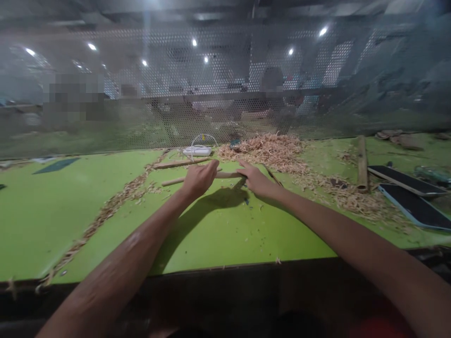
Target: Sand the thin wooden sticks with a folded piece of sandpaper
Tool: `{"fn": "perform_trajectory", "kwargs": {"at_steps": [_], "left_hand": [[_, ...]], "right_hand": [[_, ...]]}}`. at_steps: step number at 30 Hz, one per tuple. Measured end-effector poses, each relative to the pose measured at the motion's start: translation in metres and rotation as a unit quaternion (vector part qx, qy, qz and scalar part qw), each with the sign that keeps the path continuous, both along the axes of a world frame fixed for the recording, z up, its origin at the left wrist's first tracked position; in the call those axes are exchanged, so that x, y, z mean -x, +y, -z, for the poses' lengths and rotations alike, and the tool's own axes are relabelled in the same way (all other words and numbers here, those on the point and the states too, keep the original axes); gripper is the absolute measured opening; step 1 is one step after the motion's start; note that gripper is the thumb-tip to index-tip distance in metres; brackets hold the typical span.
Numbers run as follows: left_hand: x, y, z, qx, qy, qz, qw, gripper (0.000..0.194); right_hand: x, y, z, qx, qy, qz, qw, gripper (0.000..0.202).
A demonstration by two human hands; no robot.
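Note:
A thin pale stick (228,175) lies crosswise above the green table (225,239), its left end showing past my left hand (200,178). The fingers of my left hand are wrapped round it. My right hand (256,179) is at the stick's right part, fingertips on it, the thumb side partly hidden. A dark thin strip (273,175) lies just beyond my right hand. Behind my left hand, another flat brown stick (181,163) rests on the table.
Curly shavings (271,148) are heaped at the back and trail right. A white power strip (197,151) with a cable stands behind my hands. At the right are a bamboo piece (362,164) and two phones (405,179). A perforated screen (218,108) rises behind.

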State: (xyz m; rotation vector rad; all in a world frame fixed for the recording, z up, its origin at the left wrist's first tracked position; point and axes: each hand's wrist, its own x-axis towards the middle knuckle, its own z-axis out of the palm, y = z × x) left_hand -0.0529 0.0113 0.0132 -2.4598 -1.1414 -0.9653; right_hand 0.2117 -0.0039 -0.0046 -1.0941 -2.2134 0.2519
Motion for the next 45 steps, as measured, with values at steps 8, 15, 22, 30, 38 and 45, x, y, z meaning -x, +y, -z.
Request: {"fn": "perform_trajectory", "kwargs": {"at_steps": [8,15,22,30,38,45], "left_hand": [[0.0,-0.003,-0.001,0.012,0.019,-0.021,1.0,0.027],[-0.002,-0.003,0.0,0.006,0.008,-0.009,1.0,0.026],[-0.008,-0.003,0.003,-0.081,0.025,0.014,0.996,0.033],[-0.01,-0.007,-0.001,-0.101,0.058,0.025,0.993,0.03],[-0.008,-0.005,0.004,-0.139,0.052,0.037,0.988,0.031],[-0.005,0.001,0.007,-0.141,0.037,0.039,0.988,0.031]], "right_hand": [[-0.011,0.011,0.001,0.072,0.03,0.035,0.996,0.044],[-0.006,0.004,-0.009,0.093,-0.041,0.052,0.993,0.032],[0.034,-0.022,-0.018,0.05,0.02,-0.025,0.998,0.039],[0.011,-0.014,-0.019,0.103,-0.008,0.048,0.994,0.039],[0.03,-0.02,-0.021,0.069,0.011,-0.046,0.996,0.038],[0.029,-0.023,-0.019,0.065,0.005,0.01,0.998,0.041]]}}
